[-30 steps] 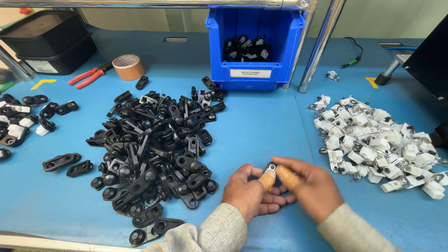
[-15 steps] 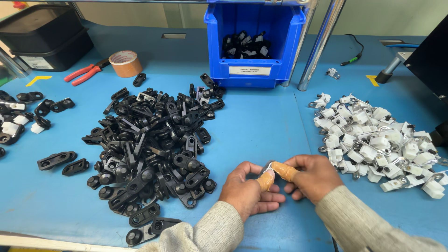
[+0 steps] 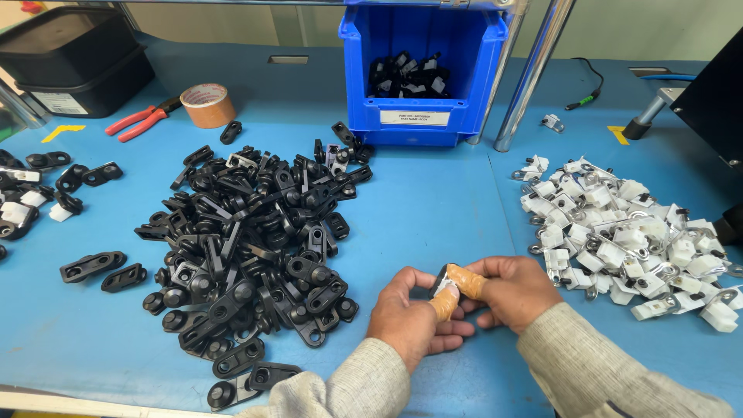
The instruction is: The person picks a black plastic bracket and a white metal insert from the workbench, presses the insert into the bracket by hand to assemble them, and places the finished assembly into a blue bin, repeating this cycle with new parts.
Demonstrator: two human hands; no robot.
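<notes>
Head view: blue bin (image 3: 472, 73) holds black parts (image 3: 409, 76).

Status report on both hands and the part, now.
Left hand and right hand both pinching one small black-and-white part above the blue table. Black parts pile left, white parts pile right. Nothing obstructing.

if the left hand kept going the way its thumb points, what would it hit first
The left hand thumb points right, straight at the right hand, which it already meets over the small black and white part.
</notes>
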